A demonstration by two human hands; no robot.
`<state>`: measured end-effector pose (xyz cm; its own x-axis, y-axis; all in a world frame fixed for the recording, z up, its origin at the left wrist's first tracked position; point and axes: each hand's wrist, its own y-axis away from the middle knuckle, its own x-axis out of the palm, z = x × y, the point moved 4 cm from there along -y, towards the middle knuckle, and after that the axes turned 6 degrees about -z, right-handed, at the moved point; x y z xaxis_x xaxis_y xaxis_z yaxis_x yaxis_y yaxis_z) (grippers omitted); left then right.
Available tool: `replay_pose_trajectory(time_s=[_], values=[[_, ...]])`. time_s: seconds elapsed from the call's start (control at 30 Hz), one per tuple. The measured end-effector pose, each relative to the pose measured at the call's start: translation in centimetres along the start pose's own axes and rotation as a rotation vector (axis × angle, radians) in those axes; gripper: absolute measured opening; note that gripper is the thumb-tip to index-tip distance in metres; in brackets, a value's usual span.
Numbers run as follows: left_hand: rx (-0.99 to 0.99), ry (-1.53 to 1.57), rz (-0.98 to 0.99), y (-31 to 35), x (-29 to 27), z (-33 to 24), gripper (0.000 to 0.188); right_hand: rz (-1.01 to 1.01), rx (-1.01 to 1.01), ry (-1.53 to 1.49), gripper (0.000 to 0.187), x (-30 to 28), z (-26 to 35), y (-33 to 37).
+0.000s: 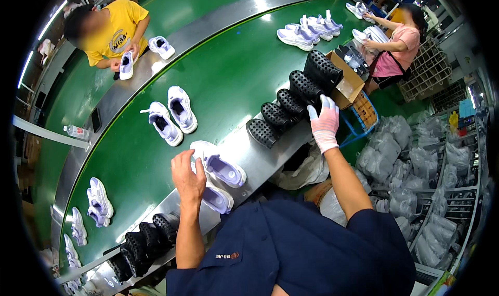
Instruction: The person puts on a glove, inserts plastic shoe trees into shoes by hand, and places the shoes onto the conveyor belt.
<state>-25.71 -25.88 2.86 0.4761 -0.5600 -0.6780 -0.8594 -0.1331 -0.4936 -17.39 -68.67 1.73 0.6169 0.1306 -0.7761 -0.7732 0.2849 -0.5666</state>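
My bare left hand (188,176) is over the metal edge, fingers loosely curved and thumb apart, holding nothing I can see. Just right of it a pair of white and lavender sneakers stands on the edge: one sneaker (224,168) behind, the other sneaker (217,197) nearer me, partly hidden by the hand. My right hand (325,123), in a pale pink and white glove, reaches out with fingers apart beside a row of black perforated shoe-shaped forms. Its fingertips are near a black form (305,87); whether they touch it I cannot tell.
More black forms (148,239) line the edge at lower left. Sneakers (174,114) stand on the green conveyor belt (234,82). Across it a person in yellow (117,30) holds a sneaker; another person in pink (400,46) works at right. A cardboard box (348,80) and bagged goods (387,145) are at right.
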Motion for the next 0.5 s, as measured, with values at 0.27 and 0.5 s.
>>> replay_pose_trajectory(time_s=[0.27,0.5], values=[[0.014,0.123,0.095,1.4,0.7,-2.8,0.022,0.13,-0.065,0.25,0.058,4.4,-2.9,-4.8],[0.034,0.21,0.112,1.3,1.3,-5.2,0.018,-0.06,-0.297,0.103,0.052,-1.7,0.1,-5.5]])
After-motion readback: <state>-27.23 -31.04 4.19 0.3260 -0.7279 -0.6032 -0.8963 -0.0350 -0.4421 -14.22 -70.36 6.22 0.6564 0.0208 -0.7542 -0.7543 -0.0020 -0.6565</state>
